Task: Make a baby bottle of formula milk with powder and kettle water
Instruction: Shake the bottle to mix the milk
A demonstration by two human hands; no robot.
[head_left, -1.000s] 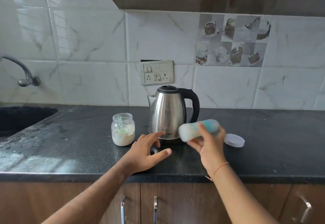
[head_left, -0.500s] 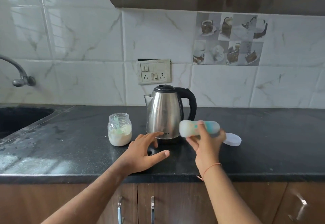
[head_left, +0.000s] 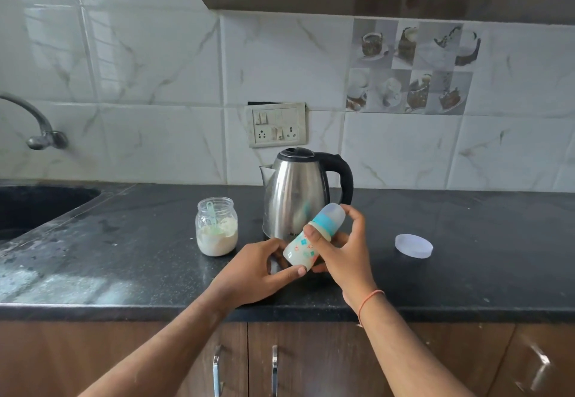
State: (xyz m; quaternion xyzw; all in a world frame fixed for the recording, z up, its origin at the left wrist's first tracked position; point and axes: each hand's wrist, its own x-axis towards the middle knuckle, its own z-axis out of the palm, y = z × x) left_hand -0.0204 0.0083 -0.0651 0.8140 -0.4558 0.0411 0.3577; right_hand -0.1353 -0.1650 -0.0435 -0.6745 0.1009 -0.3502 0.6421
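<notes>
A capped baby bottle point(head_left: 301, 250) with a blue collar and milky liquid is tilted, cap up and to the right, just above the black counter point(head_left: 124, 259). My right hand point(head_left: 345, 256) grips its upper part near the collar. My left hand point(head_left: 255, 272) holds its base from below and the left. Right behind stands a steel kettle point(head_left: 295, 197) with a black handle. To its left sits an open glass jar point(head_left: 217, 227) of white powder with a pale green scoop inside.
A round white lid point(head_left: 413, 245) lies on the counter to the right. A dark sink point(head_left: 34, 206) and a tap point(head_left: 34, 129) are at far left. A switch socket point(head_left: 276, 125) is on the tiled wall. Cabinet doors with handles point(head_left: 273, 368) are below.
The bottle went from lying sideways in my right hand to tilted with the cap up, and came lower. My left hand left the counter and took hold of the bottle's base.
</notes>
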